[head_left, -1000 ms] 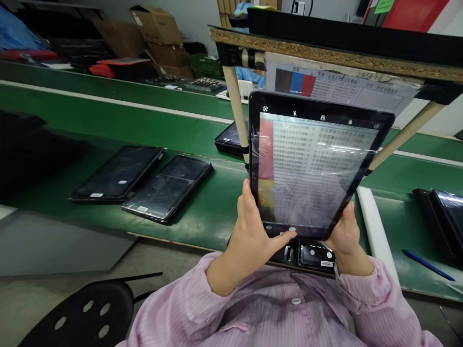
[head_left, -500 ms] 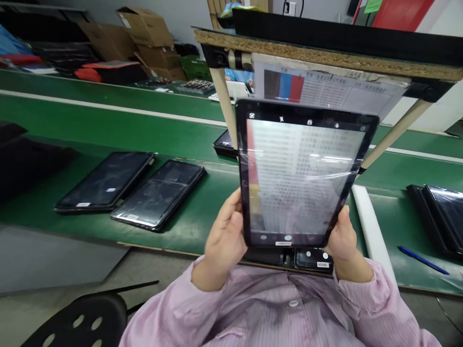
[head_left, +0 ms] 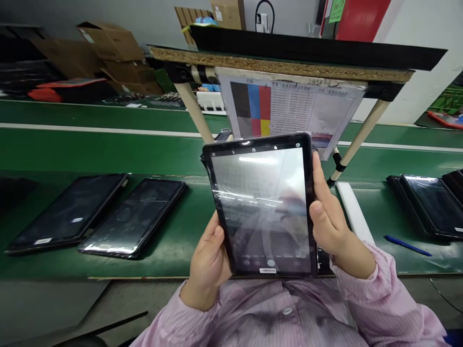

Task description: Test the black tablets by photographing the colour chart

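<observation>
Between my hands is a black-framed tablet [head_left: 260,212], tilted toward me, its lit screen showing a camera view with glare and a small white label at the bottom edge. My left hand [head_left: 210,260] grips its lower left side, thumb in front. Along the right edge, my right hand [head_left: 329,217] is closed on the tablet, fingers mostly behind it. A printed test chart [head_left: 289,106] with colour blocks and text rows hangs just beyond the tablet from a chipboard shelf [head_left: 282,65]. The tablet hides the chart's lower part.
Two tablets [head_left: 133,217] [head_left: 68,207] lie on the green bench [head_left: 170,265] to the left. More tablets [head_left: 430,202], a blue pen [head_left: 407,245] and a white foam strip [head_left: 354,212] are on the right. Pale posts [head_left: 361,137] hold up the shelf. Cardboard boxes [head_left: 110,43] stand behind.
The tablet has come down and toward me, tilting flatter. My right hand has moved up its right edge. The view has shifted, and more of the chart shows above the tablet.
</observation>
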### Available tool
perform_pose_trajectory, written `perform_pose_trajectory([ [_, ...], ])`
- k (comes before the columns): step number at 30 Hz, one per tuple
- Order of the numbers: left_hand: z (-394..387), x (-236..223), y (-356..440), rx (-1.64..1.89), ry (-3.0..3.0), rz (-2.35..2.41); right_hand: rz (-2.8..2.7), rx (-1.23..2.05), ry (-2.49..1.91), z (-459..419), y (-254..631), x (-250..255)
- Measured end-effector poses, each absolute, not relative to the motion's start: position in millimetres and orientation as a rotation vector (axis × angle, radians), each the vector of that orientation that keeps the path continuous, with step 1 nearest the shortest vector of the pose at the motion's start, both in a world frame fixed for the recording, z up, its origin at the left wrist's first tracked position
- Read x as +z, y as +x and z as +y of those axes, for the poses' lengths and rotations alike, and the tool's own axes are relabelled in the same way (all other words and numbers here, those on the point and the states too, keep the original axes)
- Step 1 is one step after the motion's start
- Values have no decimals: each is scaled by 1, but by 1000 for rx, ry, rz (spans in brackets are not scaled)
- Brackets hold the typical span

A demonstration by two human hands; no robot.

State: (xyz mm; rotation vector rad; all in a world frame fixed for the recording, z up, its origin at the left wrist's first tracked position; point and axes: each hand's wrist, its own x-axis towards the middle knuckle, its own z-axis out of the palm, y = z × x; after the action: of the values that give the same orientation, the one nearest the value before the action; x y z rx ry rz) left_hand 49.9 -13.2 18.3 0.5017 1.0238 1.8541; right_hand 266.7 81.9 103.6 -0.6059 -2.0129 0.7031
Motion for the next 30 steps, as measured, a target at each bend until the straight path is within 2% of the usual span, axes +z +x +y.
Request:
perform_pose_trajectory([
  [3,-18,18,50,1848,472,1084,-2028,691,-632,86,266,94],
  [8,-30,32,28,1693,446,1235,-2023,877,-665,85,279,75],
  [12,-26,32,3,1455,420,1353,-1808,873,-1004,81,315,53],
  [16,-5,10,-12,1315,409,1419,-1735,783,-1424,75,358,21],
  [20,-5,-1,-9,1401,607,1701,-1671,843,-1730,62,393,-6],
  [23,-27,3,19,1493,1011,1907,-1592,983,-1816,47,409,-15],
  [27,-51,-1,85,1090,1203,1400,-1504,1244,-1716,35,413,-15],
  [30,-48,-12,123,1025,1085,1279,-1485,1319,-1668,31,410,-10],
])
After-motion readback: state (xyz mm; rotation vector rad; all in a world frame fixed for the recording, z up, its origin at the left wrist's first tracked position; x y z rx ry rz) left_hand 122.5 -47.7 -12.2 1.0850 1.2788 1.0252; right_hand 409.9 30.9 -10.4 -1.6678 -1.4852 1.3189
